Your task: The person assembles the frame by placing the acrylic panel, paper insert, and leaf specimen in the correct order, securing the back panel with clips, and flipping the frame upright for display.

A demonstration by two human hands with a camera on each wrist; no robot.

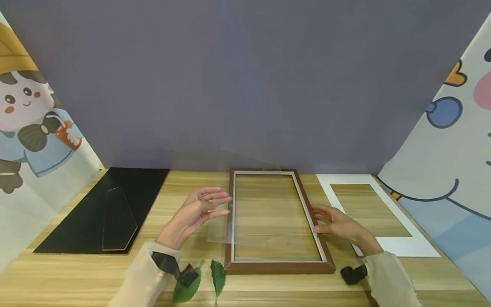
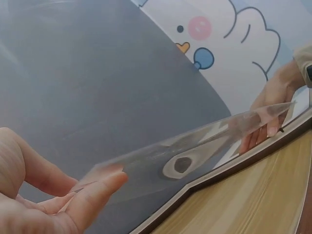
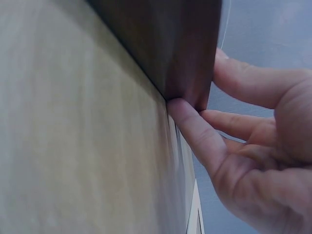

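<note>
My left hand (image 1: 202, 207) pinches the edge of a clear plastic sheet (image 2: 146, 163) between thumb and fingers. Thin and bending, the sheet tilts over a brown picture frame (image 1: 281, 268) with a pale inner lip, and overlaps the frame's left side in the head view. The frame lies flat on the wooden table, table grain showing through its opening. At the frame's right side, my right hand (image 1: 337, 222) rests its fingertips along the outer edge. In the right wrist view, one finger (image 3: 197, 131) touches the frame's side low down by the table.
A black backing board (image 1: 86, 221) with a stand flap lies at left. To the right is a white mat (image 1: 402, 247) with a rectangular cutout. Two green leaves (image 1: 218, 276) lie near the front, one partly behind my left wrist camera. A grey panel (image 1: 245, 85) rises behind the table.
</note>
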